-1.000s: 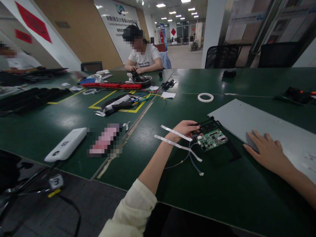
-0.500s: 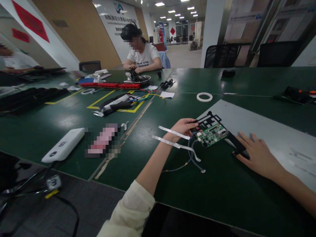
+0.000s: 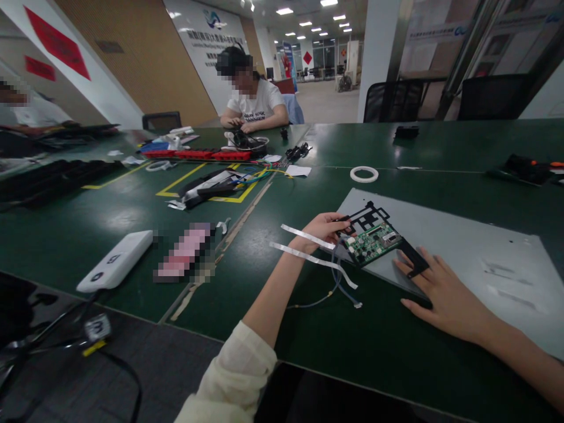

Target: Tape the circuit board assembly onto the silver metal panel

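My left hand (image 3: 324,229) pinches the left edge of a black plastic frame (image 3: 369,216) that carries a small green circuit board (image 3: 373,242). Two white tape strips (image 3: 308,249) stick across the back of that hand. Thin blue and white wires (image 3: 339,282) trail from the board down onto the green table (image 3: 352,352). My right hand (image 3: 440,288) lies flat with fingers spread on the near edge of a large grey metal panel (image 3: 462,247), fingertips by the black frame's lower right end. The frame and board rest on the panel's left corner.
A white tape roll (image 3: 364,174) lies beyond the panel. A white device (image 3: 115,261) and a pink object sit at the left. Cables, red trays (image 3: 194,154) and black parts cover the far table, where a person in a white shirt (image 3: 255,103) works. Black chairs stand behind.
The grey panel has slid left under the frame and board. My right hand moved left along the panel's near edge toward the frame. My left hand kept its hold.
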Motion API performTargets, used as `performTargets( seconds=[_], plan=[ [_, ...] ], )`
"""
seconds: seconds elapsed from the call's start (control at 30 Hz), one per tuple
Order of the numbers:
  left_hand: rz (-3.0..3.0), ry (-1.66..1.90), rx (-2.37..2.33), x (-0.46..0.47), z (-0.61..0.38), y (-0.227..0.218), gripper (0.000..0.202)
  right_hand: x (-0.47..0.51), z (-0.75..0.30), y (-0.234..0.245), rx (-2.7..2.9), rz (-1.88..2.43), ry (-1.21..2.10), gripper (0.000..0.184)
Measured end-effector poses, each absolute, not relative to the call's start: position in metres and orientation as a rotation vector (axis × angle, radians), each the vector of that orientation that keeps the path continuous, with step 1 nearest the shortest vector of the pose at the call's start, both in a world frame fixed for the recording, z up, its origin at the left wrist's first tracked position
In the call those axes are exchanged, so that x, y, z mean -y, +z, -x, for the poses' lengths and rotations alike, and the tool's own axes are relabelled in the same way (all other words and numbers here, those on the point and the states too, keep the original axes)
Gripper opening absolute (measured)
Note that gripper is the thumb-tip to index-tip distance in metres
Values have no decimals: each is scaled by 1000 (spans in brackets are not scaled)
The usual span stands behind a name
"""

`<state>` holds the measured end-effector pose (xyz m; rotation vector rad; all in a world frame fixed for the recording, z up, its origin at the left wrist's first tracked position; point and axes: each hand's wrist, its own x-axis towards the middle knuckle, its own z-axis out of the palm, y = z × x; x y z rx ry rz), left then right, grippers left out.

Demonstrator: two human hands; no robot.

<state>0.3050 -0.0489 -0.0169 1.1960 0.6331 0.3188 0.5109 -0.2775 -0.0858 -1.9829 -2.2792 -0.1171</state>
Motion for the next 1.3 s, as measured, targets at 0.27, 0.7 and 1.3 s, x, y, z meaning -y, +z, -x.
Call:
performTargets(
  seconds=[0.27, 0.7, 1.3],
  plan=[
    [-1194, 257, -608, 43, -306, -28, 21, 276, -495, -71, 2475, 1785, 60, 69],
    [-1087, 351, -600, 49, -309, -15, 19, 277, -493, -61, 2351, 1709, 403, 63],
    [-1436, 2, -506, 65, -319, -30, 37, 277, -514, -73, 958, 1232, 1289, 58]
  ],
)
